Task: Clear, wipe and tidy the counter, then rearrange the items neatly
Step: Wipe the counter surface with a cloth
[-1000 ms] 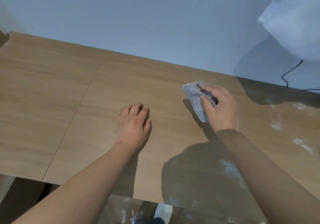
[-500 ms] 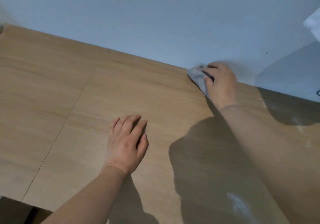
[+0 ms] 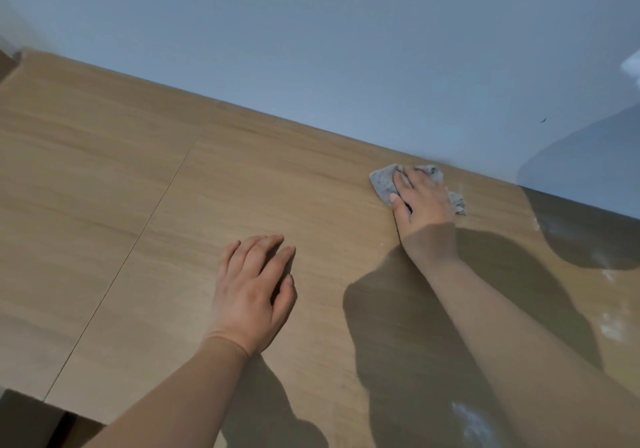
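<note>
A wooden counter (image 3: pixel 114 177) runs along a pale blue wall. At its back edge lies a grey speckled cloth (image 3: pixel 382 184), touching the wall. My right hand (image 3: pixel 422 205) lies on top of the cloth and presses it onto the wood, fingers stretched toward the wall and thumb out to the left. My left hand (image 3: pixel 254 291) rests flat on the bare wood nearer to me, fingers together, holding nothing.
White smears (image 3: pixel 613 326) mark the shaded right part of the counter, with another smear (image 3: pixel 471 420) near my right forearm. A thin seam (image 3: pixel 138 239) crosses the wood on the left. The counter's front edge (image 3: pixel 27 395) shows at the lower left.
My right hand has carried the cloth away from me up to the wall and now lies flatter on it. My left hand has stayed flat on the wood.
</note>
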The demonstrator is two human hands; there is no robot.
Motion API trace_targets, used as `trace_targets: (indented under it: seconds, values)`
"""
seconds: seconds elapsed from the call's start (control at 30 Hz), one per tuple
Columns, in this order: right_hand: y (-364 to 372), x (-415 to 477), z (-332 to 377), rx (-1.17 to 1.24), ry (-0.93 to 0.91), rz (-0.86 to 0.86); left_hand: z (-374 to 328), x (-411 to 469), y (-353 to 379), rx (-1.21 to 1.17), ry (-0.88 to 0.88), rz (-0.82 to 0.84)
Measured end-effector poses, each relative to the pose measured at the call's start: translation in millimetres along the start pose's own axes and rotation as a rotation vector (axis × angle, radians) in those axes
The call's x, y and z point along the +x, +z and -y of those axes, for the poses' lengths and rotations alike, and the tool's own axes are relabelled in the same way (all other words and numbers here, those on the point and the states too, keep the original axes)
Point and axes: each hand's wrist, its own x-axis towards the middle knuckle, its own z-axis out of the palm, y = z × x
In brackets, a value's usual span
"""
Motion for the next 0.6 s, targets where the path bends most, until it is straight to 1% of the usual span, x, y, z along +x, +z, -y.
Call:
trace_targets:
  seconds: [0.23, 0.43, 0.6]
  values:
    - [9.5, -59.1, 16.7, 0.086, -0.003, -0.052, -1.3, 0.4, -0.9, -0.002, -0.01, 0.007]
    - [13.6, -102.8, 32.5, 0.045, 0.004, -0.049, -0.7, -0.6, -2.9, 0.008, -0.019, 0.036]
    - [16.8, -133.3, 44.2, 0.046, 0.022, -0.048, -0.3, -0.9, -1.4, 0.0, -0.022, 0.014]
